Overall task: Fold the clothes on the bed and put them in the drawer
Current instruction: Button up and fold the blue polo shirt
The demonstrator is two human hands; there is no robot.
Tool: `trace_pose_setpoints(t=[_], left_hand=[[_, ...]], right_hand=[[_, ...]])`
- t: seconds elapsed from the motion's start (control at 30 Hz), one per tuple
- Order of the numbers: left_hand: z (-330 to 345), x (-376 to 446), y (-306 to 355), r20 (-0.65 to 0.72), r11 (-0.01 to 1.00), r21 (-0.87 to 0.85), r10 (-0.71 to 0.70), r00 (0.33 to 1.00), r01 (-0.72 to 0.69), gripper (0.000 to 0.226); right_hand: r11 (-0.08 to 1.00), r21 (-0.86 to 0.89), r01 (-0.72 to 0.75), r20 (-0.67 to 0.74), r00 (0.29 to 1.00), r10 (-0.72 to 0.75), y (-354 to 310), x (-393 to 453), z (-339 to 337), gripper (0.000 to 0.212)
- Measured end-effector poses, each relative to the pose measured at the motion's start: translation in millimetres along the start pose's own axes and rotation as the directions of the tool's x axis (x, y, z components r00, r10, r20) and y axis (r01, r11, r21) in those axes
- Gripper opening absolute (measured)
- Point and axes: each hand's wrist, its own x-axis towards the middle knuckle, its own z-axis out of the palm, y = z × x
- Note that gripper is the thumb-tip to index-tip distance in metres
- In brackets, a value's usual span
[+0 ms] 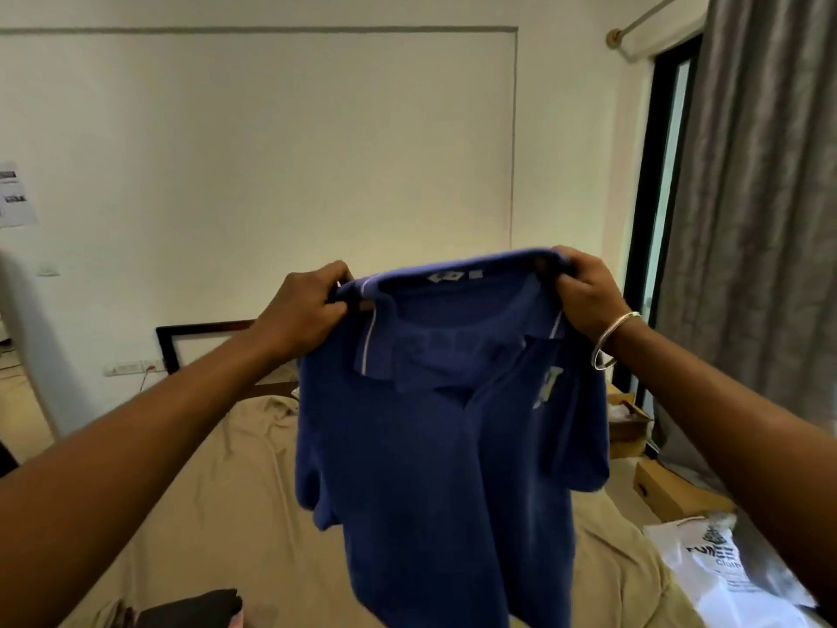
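Note:
A blue polo shirt (435, 469) hangs in the air over the bed (235, 505), collar up and front toward me. My left hand (303, 305) grips the shirt's left shoulder beside the collar. My right hand (584, 292), with a metal bangle on the wrist, grips the right shoulder at the same height. The shirt's body and both short sleeves hang loose below. A dark garment (194, 609) lies on the bed's near edge at the bottom left. No drawer is in view.
The bed has a tan sheet and a dark headboard (199, 333) against a white wall. Cardboard boxes (670, 491) and a white printed bag (724, 568) lie to the right. A grey curtain (761, 197) hangs by a dark-framed door.

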Motion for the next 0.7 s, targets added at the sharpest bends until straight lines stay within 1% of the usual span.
trace_pose_setpoints(t=[0.03,0.07,0.1,0.13,0.17,0.2,0.23,0.27,0.3,0.33,0.37,0.4,0.43,0.47,0.5,0.53,0.57,0.6,0.63,0.67,0.7], left_hand=[[3.9,-2.6,4.7,-0.052,0.998,-0.055,-0.002,0.999,-0.001,0.023],[6.1,-3.9,10.4,-0.085,0.994,-0.112,-0.001,0.996,-0.008,0.031],[6.3,-4.2,15.9,-0.094,0.987,-0.159,-0.016,0.995,0.001,0.036],[5.5,-2.0,17.6,-0.078,0.980,-0.196,-0.052,0.996,0.036,0.042],[3.6,-0.2,19.0,-0.043,0.968,-0.235,-0.097,0.994,0.084,0.048],[1.4,0.9,18.5,-0.008,0.955,-0.269,-0.134,0.991,0.127,0.058],[-0.2,1.7,18.0,0.023,0.940,-0.299,-0.163,0.986,0.163,0.069],[-0.7,1.2,18.3,0.047,0.924,-0.333,-0.181,0.982,0.187,0.079],[0.5,0.0,18.9,0.068,0.904,-0.378,-0.191,0.979,0.202,0.088],[4.0,-1.7,21.7,0.081,0.871,-0.445,-0.192,0.978,0.207,0.091],[6.3,-3.5,26.7,0.096,0.815,-0.533,-0.209,0.973,0.227,0.090],[9.8,-4.0,29.7,0.133,0.736,-0.624,-0.230,0.964,0.262,0.083],[11.3,-4.0,32.5,0.204,0.646,-0.698,-0.234,0.950,0.309,0.078],[11.1,-3.8,31.2,0.285,0.564,-0.750,-0.194,0.939,0.345,0.074],[9.5,-4.9,31.2,0.356,0.506,-0.782,-0.120,0.927,0.365,0.070],[6.1,-5.7,30.4,0.410,0.469,-0.799,-0.031,0.912,0.375,0.065],[3.3,-6.2,30.4,0.445,0.435,-0.813,0.039,0.895,0.386,0.060],[2.8,-6.0,29.3,0.461,0.423,-0.818,0.074,0.884,0.391,0.055],[2.8,-5.2,27.6,0.451,0.427,-0.820,0.072,0.890,0.381,0.047],[4.8,-3.5,26.8,0.413,0.445,-0.821,0.027,0.911,0.359,0.032],[6.6,-1.0,27.7,0.366,0.478,-0.810,-0.042,0.930,0.341,0.019]], right_hand=[[0.994,0.106,-0.035,0.009,0.999,0.034,-8.6,1.6,-0.4,0.015],[0.966,0.244,-0.086,0.107,0.992,0.062,-13.4,3.3,-2.8,0.006],[0.921,0.349,-0.173,0.244,0.966,0.089,-16.7,5.1,-6.7,0.016],[0.871,0.409,-0.274,0.382,0.918,0.109,-19.7,5.9,-12.7,0.035],[0.853,0.392,-0.344,0.499,0.859,0.117,-20.4,5.2,-20.9,0.048],[0.872,0.324,-0.366,0.571,0.811,0.129,-18.7,5.8,-27.4,0.050],[0.916,0.215,-0.338,0.607,0.781,0.146,-16.1,7.7,-34.1,0.046],[0.959,0.092,-0.268,0.594,0.788,0.163,-11.4,8.3,-38.5,0.037],[0.980,-0.009,-0.197,0.547,0.820,0.170,-6.7,7.6,-40.5,0.030],[0.987,-0.068,-0.148,0.469,0.868,0.162,-1.1,5.6,-40.8,0.032],[0.990,-0.078,-0.121,0.383,0.913,0.142,3.9,2.7,-38.2,0.036],[0.994,-0.060,-0.092,0.300,0.948,0.105,9.1,-1.0,-33.8,0.035],[0.998,-0.009,-0.067,0.235,0.970,0.067,15.0,-4.2,-29.1,0.031],[0.998,0.041,-0.043,0.176,0.984,0.035,20.8,-6.2,-25.3,0.022],[0.995,0.092,-0.024,0.130,0.991,0.011,26.5,-7.7,-24.1,0.012],[0.992,0.126,0.023,0.079,0.996,-0.033,29.8,-7.8,-26.0,0.010],[0.985,0.162,0.065,0.041,0.997,-0.073,33.4,-7.0,-30.6,0.015],[0.977,0.193,0.092,0.023,0.995,-0.098,34.8,-6.6,-36.4,0.014],[0.964,0.252,0.081,0.043,0.995,-0.095,32.3,-7.0,-41.7,0.018],[0.952,0.302,0.046,0.105,0.991,-0.081,32.6,-6.9,-46.3,0.031],[0.939,0.342,-0.037,0.206,0.978,-0.036,31.6,-7.7,-50.2,0.042]])
